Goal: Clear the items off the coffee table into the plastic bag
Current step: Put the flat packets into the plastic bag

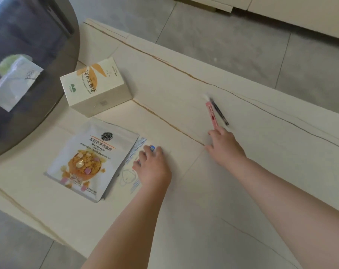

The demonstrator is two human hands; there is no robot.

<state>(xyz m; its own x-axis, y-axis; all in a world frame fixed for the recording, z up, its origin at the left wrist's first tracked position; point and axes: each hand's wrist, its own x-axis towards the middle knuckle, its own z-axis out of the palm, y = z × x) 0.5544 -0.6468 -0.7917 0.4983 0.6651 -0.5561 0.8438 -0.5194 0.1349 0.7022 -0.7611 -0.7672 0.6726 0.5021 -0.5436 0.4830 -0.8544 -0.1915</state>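
Grey floor tiles surround a pale cream coffee table veined with thin gold lines, and a dark round glass top overlaps its far left corner with a tissue pack on it. From here I read both arms as reaching out at once, one per item, which suits a quick clear-off. My left hand lies palm down on a flat white packet tucked just under the edge of the oat crisp pouch; the fingers curl over something small and blue — gripped or merely covered, I cannot tell. My right hand has its fingertips pinching the near end of a pink pen, with a black pen lying touching alongside, so both might lift together. A cream tea box stands behind the pouch. No plastic bag is in view — everything is yet to go in.
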